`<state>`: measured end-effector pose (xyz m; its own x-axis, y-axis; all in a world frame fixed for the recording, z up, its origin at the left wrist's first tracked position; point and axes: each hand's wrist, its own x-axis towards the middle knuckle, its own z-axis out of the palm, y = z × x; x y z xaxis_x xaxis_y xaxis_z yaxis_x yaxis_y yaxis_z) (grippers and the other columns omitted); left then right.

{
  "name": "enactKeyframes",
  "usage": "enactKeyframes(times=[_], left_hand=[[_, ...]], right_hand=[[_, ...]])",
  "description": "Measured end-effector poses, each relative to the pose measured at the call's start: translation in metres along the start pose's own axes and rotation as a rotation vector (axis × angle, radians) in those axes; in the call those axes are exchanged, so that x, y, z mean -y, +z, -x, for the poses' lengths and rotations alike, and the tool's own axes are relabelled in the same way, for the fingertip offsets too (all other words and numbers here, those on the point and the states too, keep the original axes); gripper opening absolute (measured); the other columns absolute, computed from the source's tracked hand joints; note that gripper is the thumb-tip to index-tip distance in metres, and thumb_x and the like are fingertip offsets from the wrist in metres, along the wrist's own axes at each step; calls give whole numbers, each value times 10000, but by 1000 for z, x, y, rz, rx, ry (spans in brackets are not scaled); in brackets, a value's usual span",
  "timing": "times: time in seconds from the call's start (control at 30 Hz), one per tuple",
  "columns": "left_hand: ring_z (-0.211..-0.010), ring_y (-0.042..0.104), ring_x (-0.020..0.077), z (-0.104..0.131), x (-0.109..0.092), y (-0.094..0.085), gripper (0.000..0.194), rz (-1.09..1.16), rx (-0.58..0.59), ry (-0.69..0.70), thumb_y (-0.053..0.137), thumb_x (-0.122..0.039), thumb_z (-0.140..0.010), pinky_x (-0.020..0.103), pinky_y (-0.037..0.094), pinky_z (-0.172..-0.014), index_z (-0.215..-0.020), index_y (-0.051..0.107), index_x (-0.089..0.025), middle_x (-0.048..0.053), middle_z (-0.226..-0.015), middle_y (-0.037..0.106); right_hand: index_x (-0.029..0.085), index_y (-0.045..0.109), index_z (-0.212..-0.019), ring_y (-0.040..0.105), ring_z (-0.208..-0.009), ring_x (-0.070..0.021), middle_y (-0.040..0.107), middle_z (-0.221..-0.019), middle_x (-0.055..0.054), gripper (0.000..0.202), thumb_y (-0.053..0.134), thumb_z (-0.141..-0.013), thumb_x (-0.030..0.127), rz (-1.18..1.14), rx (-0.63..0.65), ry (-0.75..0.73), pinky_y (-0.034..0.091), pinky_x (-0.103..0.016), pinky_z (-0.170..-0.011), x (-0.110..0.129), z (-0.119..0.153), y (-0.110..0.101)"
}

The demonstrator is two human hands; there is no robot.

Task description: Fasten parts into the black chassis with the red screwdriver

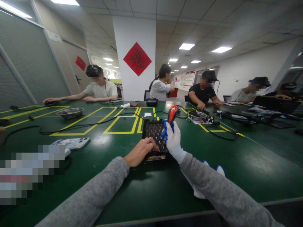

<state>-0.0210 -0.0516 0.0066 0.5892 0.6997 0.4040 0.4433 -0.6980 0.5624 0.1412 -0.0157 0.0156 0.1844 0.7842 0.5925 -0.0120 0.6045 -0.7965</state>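
A black, rectangular, slotted casing (151,130) lies on the green bench (113,189). Above the casing, the white-gloved right hand (172,137) grips a red-and-black screwdriver (173,113), apparently to aim its shaft downward. The bare left hand (141,151) touches the casing's near end, probably for steadiness; whether it pinches anything is unclear.

- Bench (146,198): dark green top, glossy, marked with rectangles of yellow tape (118,132).
- Pillar (134,28): white, beyond bench; bears large red diamond sign (137,59), black characters.
- Left side: grey partition (19,63) in metal framing, then door (73,58) with dark handle and smaller red sign (80,63).
- Right: plain white wall (255,63).
- Overhead: tiled ceiling (201,28), grey; several rectangular light panels (187,46), lit.
- Bench top reflects light in pale patches.
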Motion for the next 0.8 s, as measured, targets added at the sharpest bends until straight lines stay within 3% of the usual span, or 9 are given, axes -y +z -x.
enactKeyframes(times=[0.3, 0.47, 0.63, 0.8], left_hand=[[-950, 451, 169, -6, -7, -7, 501, -38, 72, -21, 160, -332, -931, 318, 320, -908, -1014, 647, -249, 36, -1009, 515], [-927, 459, 175, -9, -5, -8, 530, -5, 41, -23, 134, -389, -921, 319, 343, -881, -1046, 626, -240, 46, -996, 528], [-860, 514, 159, -22, -1, -10, 388, 48, 13, -116, 322, -397, -896, 288, 379, -828, -937, 648, -191, 40, -921, 583], [-755, 552, 146, -46, 6, -6, 297, 135, -38, -178, 515, -407, -804, 244, 415, -701, -827, 659, -149, 36, -803, 631]], right_hand=[[172, 547, -990, 369, -443, -55, 416, -558, 61, 397, 418, -813, 503, -107, -205, 125, 318, -176, -416, 0, -11, -4], [177, 568, -994, 381, -449, -51, 455, -584, 53, 425, 435, -789, 525, -143, -263, 246, 321, -170, -410, -4, -22, -7], [190, 574, -1004, 391, -436, -48, 461, -585, 55, 434, 441, -776, 534, -187, -287, 310, 353, -170, -409, -4, -26, -7], [181, 564, -1011, 426, -427, -58, 474, -560, 50, 432, 467, -771, 527, -163, -227, 296, 355, -169, -390, -3, -25, -7]])
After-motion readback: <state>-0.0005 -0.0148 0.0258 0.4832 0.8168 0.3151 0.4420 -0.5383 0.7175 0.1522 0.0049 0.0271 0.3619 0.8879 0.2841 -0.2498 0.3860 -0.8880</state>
